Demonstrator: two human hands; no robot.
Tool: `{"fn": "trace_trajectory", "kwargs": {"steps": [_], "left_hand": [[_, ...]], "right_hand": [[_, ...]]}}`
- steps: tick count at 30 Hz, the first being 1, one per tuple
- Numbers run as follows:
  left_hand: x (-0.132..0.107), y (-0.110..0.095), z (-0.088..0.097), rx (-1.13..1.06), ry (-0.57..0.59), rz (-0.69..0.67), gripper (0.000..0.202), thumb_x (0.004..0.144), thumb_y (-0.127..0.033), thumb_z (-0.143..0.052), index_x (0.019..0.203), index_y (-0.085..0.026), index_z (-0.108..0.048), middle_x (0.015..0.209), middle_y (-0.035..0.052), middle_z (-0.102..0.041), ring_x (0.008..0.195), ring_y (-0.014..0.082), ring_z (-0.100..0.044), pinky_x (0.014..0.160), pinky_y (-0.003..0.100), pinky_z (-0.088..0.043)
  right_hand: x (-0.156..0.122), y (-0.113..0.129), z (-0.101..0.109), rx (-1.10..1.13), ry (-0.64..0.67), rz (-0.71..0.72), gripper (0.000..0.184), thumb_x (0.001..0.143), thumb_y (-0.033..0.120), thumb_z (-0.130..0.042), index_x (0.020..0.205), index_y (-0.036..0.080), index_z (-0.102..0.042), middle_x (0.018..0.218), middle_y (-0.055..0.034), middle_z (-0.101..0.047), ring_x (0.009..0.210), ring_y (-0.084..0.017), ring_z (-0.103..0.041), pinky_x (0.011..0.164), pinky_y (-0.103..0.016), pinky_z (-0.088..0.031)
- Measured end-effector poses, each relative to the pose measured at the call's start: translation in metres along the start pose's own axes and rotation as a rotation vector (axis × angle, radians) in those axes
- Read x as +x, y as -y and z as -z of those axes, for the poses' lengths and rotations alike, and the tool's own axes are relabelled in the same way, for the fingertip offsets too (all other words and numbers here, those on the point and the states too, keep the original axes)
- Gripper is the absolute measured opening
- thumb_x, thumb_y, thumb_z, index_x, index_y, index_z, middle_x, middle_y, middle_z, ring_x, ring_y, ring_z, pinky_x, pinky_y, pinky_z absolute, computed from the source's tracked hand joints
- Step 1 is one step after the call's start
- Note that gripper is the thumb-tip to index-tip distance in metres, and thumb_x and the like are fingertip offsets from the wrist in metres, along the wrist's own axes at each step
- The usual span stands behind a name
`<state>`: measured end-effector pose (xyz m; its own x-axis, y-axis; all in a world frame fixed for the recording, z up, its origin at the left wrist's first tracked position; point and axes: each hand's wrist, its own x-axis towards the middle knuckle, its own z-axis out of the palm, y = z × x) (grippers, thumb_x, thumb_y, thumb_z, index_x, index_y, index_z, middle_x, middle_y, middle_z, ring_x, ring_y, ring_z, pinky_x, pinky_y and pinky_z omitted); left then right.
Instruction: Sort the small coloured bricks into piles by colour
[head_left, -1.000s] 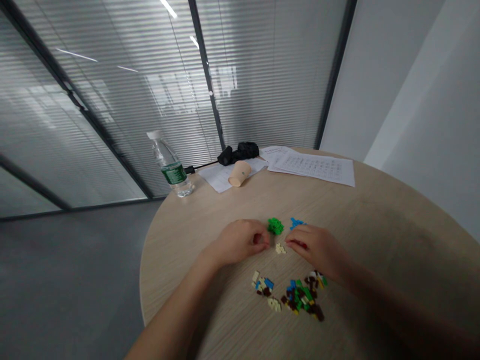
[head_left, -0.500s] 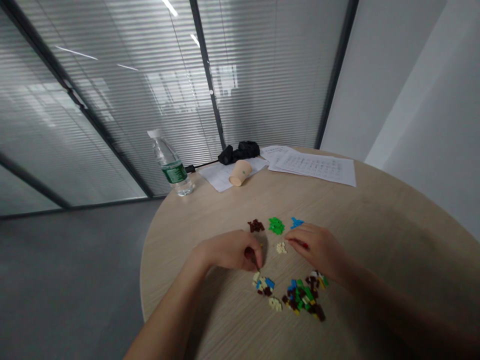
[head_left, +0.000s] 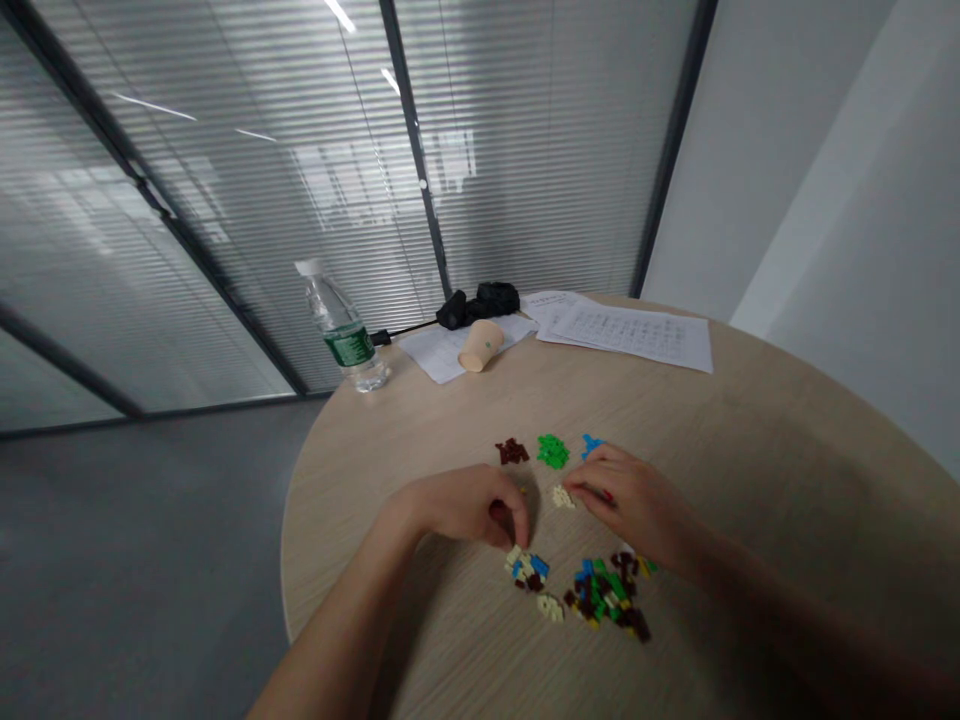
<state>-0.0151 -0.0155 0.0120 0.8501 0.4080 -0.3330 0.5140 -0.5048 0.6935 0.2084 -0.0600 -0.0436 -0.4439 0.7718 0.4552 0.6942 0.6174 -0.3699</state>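
My left hand (head_left: 476, 507) curls down at the near left, its thumb and forefinger closing at the edge of a small mixed pile of cream, blue and brown toy bricks (head_left: 529, 568). Whatever lies between those fingertips is hidden. My right hand (head_left: 634, 498) has its fingers pressed together beside a small heap of cream bricks (head_left: 562, 496); anything pinched there is too small to name. A bit of red (head_left: 607, 495) shows under its fingers. Behind the hands are heaps of brown bricks (head_left: 512, 452), green bricks (head_left: 553, 451) and blue bricks (head_left: 591, 445), the blue partly covered.
A larger mixed brick pile (head_left: 609, 595) and a few cream bricks (head_left: 550, 607) lie nearer me on the round table (head_left: 360, 570). Farther back are a water bottle (head_left: 349, 340), a paper cup on its side (head_left: 481, 346), a black bundle (head_left: 480, 304) and printed sheets (head_left: 637, 335).
My right hand has shifted slightly left and down, bringing its fingertips to the small cream heap. My left fingertips have lowered a little toward the mixed pile.
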Motion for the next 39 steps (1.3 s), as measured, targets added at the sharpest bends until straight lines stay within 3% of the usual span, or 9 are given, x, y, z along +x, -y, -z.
{"fn": "trace_trajectory", "kwargs": {"steps": [6,11,15,26,34,39], "left_hand": [[0.001,0.002,-0.001,-0.018,0.011,0.001,0.021,0.068,-0.001,-0.061,0.079,-0.017,-0.070,0.066,-0.0043,-0.062,0.059,0.0062,-0.051,0.057,0.016,-0.037],[0.001,0.002,-0.001,-0.022,0.023,-0.017,0.024,0.069,-0.001,-0.061,0.082,-0.019,-0.071,0.069,-0.0043,-0.063,0.060,0.0063,-0.051,0.057,0.016,-0.037],[0.002,0.003,-0.002,-0.059,0.039,-0.006,0.024,0.069,0.000,-0.060,0.080,-0.018,-0.071,0.068,-0.0040,-0.063,0.061,0.0066,-0.052,0.059,0.016,-0.038],[0.002,0.005,-0.001,-0.026,0.026,-0.016,0.024,0.069,-0.001,-0.061,0.081,-0.019,-0.071,0.069,-0.0041,-0.063,0.061,0.0068,-0.052,0.058,0.017,-0.037],[0.001,0.002,-0.002,-0.052,0.087,-0.026,0.028,0.068,-0.001,-0.061,0.085,-0.020,-0.071,0.064,-0.0052,-0.058,0.057,0.0065,-0.046,0.057,0.017,-0.035],[0.002,0.002,-0.003,-0.085,0.076,-0.012,0.026,0.066,0.001,-0.061,0.082,-0.019,-0.071,0.066,-0.0042,-0.060,0.061,0.0075,-0.050,0.059,0.018,-0.037]], "right_hand": [[-0.001,-0.018,0.013,-0.082,-0.062,-0.015,0.017,0.084,0.015,-0.051,0.087,0.020,-0.067,0.080,-0.0059,-0.070,0.080,-0.020,-0.061,0.073,-0.032,-0.048],[-0.006,-0.040,0.026,-0.113,-0.033,-0.287,0.016,0.076,0.016,-0.052,0.082,0.019,-0.067,0.079,-0.0049,-0.069,0.069,-0.018,-0.063,0.065,-0.028,-0.048],[-0.007,-0.047,0.024,-0.068,0.047,-0.383,0.014,0.073,0.017,-0.054,0.078,0.019,-0.066,0.076,-0.0039,-0.069,0.068,-0.018,-0.063,0.066,-0.029,-0.048],[-0.003,-0.051,0.020,-0.057,-0.008,-0.400,0.014,0.075,0.019,-0.052,0.079,0.019,-0.065,0.079,-0.0044,-0.069,0.069,-0.018,-0.064,0.066,-0.029,-0.048],[-0.003,-0.047,0.019,-0.054,-0.011,-0.412,0.014,0.074,0.018,-0.054,0.080,0.021,-0.066,0.083,-0.0036,-0.071,0.073,-0.017,-0.066,0.070,-0.027,-0.050],[-0.002,-0.043,0.019,-0.074,-0.057,-0.375,0.016,0.075,0.019,-0.053,0.081,0.021,-0.067,0.084,-0.0045,-0.071,0.073,-0.018,-0.066,0.071,-0.029,-0.050]]}}
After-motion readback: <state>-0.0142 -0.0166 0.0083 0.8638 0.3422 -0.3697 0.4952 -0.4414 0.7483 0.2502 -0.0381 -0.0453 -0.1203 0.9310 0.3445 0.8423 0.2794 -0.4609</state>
